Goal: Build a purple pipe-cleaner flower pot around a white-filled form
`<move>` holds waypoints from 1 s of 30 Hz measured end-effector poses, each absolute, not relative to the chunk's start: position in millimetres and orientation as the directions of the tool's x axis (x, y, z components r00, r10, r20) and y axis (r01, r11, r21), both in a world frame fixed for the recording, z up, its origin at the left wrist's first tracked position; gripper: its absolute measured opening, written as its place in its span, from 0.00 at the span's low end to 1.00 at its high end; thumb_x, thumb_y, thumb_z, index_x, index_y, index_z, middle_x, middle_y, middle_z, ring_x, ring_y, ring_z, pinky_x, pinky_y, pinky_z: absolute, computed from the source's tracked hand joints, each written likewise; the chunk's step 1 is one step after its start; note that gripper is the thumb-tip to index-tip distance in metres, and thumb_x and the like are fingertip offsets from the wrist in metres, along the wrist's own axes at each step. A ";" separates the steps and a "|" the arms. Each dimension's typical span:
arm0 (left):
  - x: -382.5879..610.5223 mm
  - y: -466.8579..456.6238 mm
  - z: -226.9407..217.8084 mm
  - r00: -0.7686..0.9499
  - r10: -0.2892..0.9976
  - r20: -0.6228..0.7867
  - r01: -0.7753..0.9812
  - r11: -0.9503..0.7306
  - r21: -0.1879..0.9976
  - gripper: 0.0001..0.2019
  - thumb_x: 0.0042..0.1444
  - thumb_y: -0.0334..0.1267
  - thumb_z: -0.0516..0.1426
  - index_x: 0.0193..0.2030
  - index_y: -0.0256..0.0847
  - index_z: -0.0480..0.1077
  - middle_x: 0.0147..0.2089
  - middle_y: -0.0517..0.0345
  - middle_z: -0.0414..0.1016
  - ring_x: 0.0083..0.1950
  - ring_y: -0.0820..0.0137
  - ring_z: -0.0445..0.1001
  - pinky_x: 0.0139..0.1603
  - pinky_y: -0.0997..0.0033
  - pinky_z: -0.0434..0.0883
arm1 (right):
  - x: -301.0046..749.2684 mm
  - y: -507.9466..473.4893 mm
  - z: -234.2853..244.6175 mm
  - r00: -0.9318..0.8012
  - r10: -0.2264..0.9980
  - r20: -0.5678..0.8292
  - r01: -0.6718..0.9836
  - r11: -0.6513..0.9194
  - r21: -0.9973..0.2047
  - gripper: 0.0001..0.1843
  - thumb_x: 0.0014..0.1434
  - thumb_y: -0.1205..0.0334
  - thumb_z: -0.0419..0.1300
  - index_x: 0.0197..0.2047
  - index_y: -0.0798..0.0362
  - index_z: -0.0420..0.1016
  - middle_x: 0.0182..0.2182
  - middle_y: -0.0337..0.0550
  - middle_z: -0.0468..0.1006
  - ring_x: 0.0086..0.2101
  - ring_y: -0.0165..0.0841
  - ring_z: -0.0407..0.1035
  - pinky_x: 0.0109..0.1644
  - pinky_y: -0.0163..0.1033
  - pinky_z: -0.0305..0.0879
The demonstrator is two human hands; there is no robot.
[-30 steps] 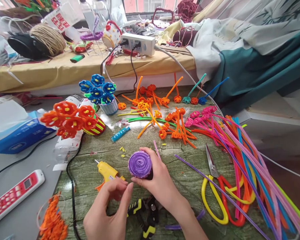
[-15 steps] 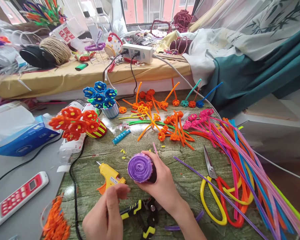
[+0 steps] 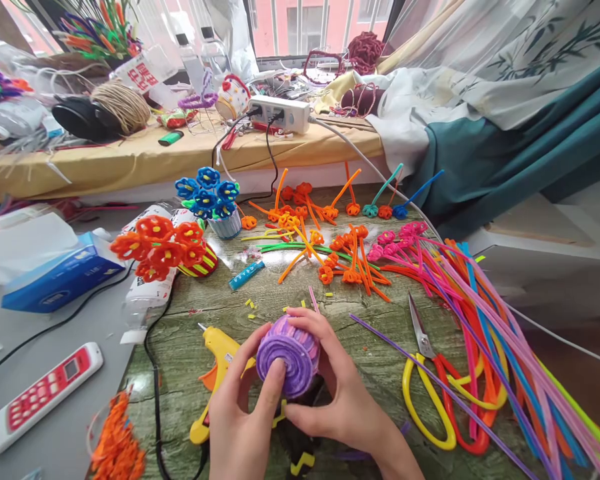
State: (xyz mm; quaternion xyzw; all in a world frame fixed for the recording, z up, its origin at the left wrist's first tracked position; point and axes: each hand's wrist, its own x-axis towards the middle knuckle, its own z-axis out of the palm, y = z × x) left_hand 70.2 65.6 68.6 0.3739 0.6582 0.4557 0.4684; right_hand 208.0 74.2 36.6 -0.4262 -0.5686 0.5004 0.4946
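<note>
Both my hands hold a purple pot (image 3: 289, 355) wound from fuzzy pipe cleaner, its spiral base turned toward me. My left hand (image 3: 243, 413) presses its thumb and fingers on the pot's left side. My right hand (image 3: 343, 393) wraps round the right side from behind and below. A yellow glue gun (image 3: 215, 347) lies just left of my hands on the green wood-grain table (image 3: 380, 360). Black and yellow pliers (image 3: 300, 453) lie partly hidden under my hands.
Yellow and red scissors (image 3: 430, 380) and a fan of long coloured pipe cleaners (image 3: 505, 333) lie to the right. Orange (image 3: 163, 247) and blue (image 3: 207, 190) flower pots stand at back left. A red and white remote (image 3: 40, 397), tissue pack (image 3: 60, 277) and power strip (image 3: 280, 113) are also here.
My left hand rose from beside the glue gun and closed on the pot. The pot tilted and came nearer me. The view shifted slightly right.
</note>
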 end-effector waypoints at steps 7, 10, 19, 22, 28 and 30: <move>64.4 59.1 82.1 -0.265 0.940 -0.214 0.154 0.260 0.953 0.24 0.51 0.60 0.66 0.53 0.55 0.79 0.60 0.61 0.79 0.62 0.56 0.75 0.71 0.55 0.64 | 201.4 67.3 43.9 -0.177 0.983 -0.056 -0.299 -0.108 -0.948 0.39 0.53 0.60 0.72 0.67 0.40 0.65 0.67 0.47 0.64 0.65 0.47 0.64 0.68 0.51 0.65; 63.6 56.8 87.1 -0.252 0.958 -0.135 0.233 0.195 0.953 0.20 0.53 0.58 0.66 0.52 0.61 0.79 0.58 0.66 0.80 0.61 0.59 0.75 0.69 0.59 0.65 | 200.5 66.7 47.9 -0.198 0.977 -0.081 -0.369 -0.151 -0.917 0.40 0.52 0.55 0.74 0.66 0.42 0.66 0.66 0.48 0.67 0.64 0.48 0.65 0.68 0.51 0.65; 65.7 53.3 81.6 -0.282 0.950 -0.131 0.247 0.204 0.947 0.18 0.54 0.56 0.65 0.52 0.61 0.78 0.56 0.65 0.80 0.58 0.60 0.77 0.66 0.58 0.68 | 206.6 65.4 51.5 -0.255 0.962 -0.093 -0.314 -0.173 -0.934 0.40 0.54 0.57 0.73 0.67 0.36 0.64 0.67 0.43 0.62 0.61 0.46 0.67 0.62 0.47 0.68; 66.4 52.1 80.4 -0.292 0.948 -0.128 0.245 0.203 0.948 0.19 0.54 0.56 0.65 0.52 0.59 0.78 0.57 0.64 0.80 0.58 0.59 0.77 0.67 0.57 0.67 | 208.0 64.5 52.5 -0.285 0.954 -0.096 -0.285 -0.180 -0.942 0.40 0.54 0.61 0.72 0.66 0.30 0.64 0.68 0.39 0.59 0.62 0.45 0.65 0.63 0.47 0.67; 65.9 49.9 84.1 -0.288 0.952 -0.102 0.248 0.177 0.953 0.19 0.54 0.57 0.65 0.52 0.61 0.78 0.57 0.66 0.80 0.59 0.60 0.76 0.64 0.61 0.68 | 206.8 65.4 53.1 -0.269 0.962 -0.034 -0.373 -0.137 -0.918 0.33 0.58 0.56 0.69 0.65 0.29 0.66 0.68 0.37 0.59 0.69 0.47 0.55 0.73 0.52 0.53; 65.1 50.3 86.7 -0.263 0.962 -0.068 0.268 0.141 0.953 0.17 0.54 0.56 0.65 0.52 0.64 0.78 0.56 0.68 0.80 0.58 0.63 0.76 0.63 0.63 0.68 | 205.6 65.5 53.7 -0.271 0.962 -0.042 -0.394 -0.150 -0.907 0.32 0.59 0.56 0.68 0.64 0.30 0.67 0.67 0.39 0.59 0.69 0.47 0.56 0.71 0.52 0.57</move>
